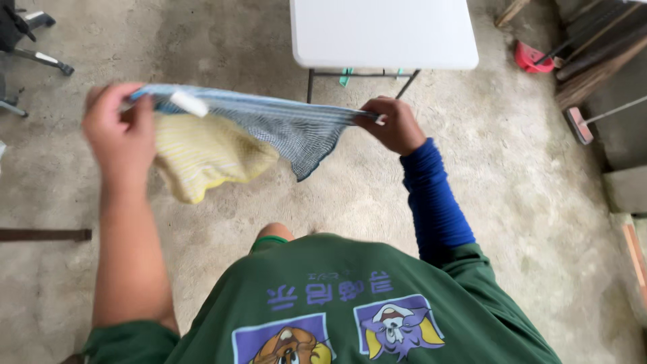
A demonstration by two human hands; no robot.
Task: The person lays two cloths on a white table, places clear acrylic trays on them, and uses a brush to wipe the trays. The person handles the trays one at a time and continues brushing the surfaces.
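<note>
While you stand over the concrete floor (512, 189), your left hand (120, 131) and right hand (396, 126) each pinch an end of the soft blue-and-white striped cloth (283, 121), stretched at twelve o'clock; light and limp, it likely handles best by its corners.

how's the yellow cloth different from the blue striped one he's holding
The yellow cloth hangs bunched below the left hand; the blue striped cloth is pulled taut between the left hand and the right hand. The yellow one looks thick and pale-striped, the blue one thinner and finely patterned. Both are held above the concrete floor.
</note>
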